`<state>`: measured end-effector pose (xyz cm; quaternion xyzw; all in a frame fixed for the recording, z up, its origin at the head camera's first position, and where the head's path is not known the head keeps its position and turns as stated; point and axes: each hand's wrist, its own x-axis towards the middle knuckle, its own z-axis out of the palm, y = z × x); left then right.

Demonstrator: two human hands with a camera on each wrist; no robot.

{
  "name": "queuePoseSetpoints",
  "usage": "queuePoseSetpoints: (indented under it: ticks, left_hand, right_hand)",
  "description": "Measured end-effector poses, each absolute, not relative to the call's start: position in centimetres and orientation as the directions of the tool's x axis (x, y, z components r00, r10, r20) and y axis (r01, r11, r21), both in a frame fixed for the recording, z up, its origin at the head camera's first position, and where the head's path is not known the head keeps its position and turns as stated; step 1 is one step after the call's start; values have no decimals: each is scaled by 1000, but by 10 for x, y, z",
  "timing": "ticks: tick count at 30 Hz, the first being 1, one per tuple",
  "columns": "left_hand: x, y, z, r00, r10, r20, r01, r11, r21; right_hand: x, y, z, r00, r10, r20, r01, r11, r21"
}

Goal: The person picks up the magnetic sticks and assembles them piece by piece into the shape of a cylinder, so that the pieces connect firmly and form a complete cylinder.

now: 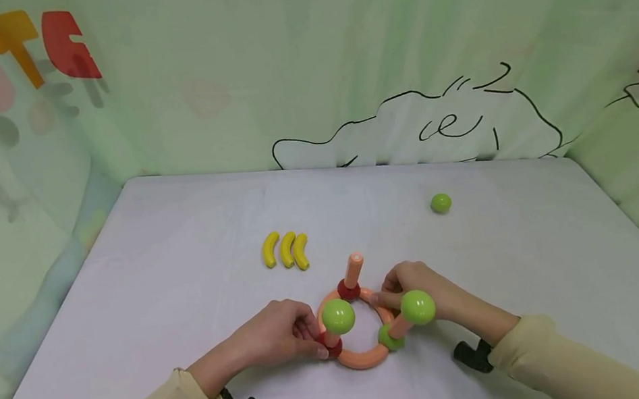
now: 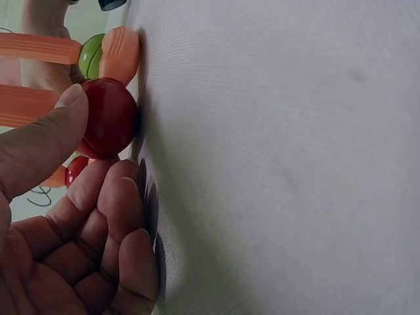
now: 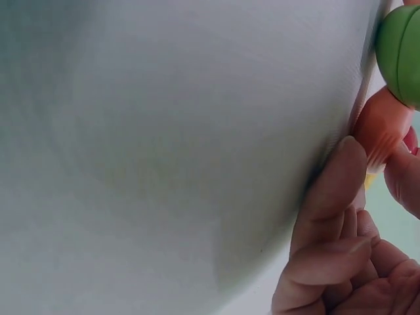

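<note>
An orange toy ring (image 1: 363, 358) of curved pieces lies in front of me, joined by two red balls and a green ball (image 1: 391, 338). My left hand (image 1: 279, 331) pinches the left red ball (image 2: 111, 117) between thumb and fingers. On the ring's right side, my right hand (image 1: 420, 284) grips an orange curved piece (image 3: 382, 125), its thumb on the inner side. Three orange posts rise from the joints. Green balls top the left post (image 1: 338, 316) and the right post (image 1: 418, 307), while the back post (image 1: 354, 269) has a bare end above its red ball (image 1: 348, 289).
Three small yellow toy bananas (image 1: 286, 250) lie side by side behind the ring. A loose green ball (image 1: 441, 203) sits farther back on the right of the white tabletop (image 1: 189, 231). A printed green cloth (image 1: 215, 71) stands behind the table.
</note>
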<state>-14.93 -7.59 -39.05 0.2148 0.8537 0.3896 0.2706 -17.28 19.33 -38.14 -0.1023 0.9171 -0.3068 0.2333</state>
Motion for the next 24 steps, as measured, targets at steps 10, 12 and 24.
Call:
queuePoseSetpoints:
  ticks: [10,12,24]
  left_hand:
    - [-155,-81,-384,-762,580,-289,189,626,757]
    - [-158,-82,-383,-772,568,-286,197,642,741]
    - [-177,-56,-397,-844,452,-289,118,681,722]
  right_hand:
    - [-165,202,-373,-896,-308,-320,-61,799,-599]
    - [-161,209,-370,-900,-323,-292,-97,803,-588]
    - [-127,229,-383,-811,-564,-156,-327,658,-679]
